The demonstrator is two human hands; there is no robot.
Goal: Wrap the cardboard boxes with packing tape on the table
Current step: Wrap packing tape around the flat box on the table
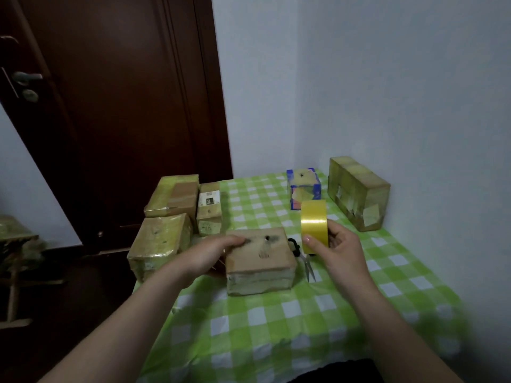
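At the far left of the table (276, 327), three taped boxes (159, 241) sit bunched together, glossy with film. My left hand (213, 252) holds the left edge of the plain cardboard box (260, 261) in the middle of the checked cloth. The fingers lie close together, bent over its top; I cannot see my thumb. This box looks light and stiff, with dull brown card on top that should give some grip. The banded sides look slicker, so I judge the corners and top edge the best hold while it is turned.

Just right of the box, the scissors (307, 261) lie on the cloth, points toward me. Above them my right hand (340, 244) pinches the yellow tape roll (314, 225) upright, thumb on the near rim and fingers curled behind. The roll is rigid and smooth, so I should hold it by the core and let it spin.

Further right and back stand a small blue-edged box (302, 189) and a large wrapped box (358, 192) against the wall.
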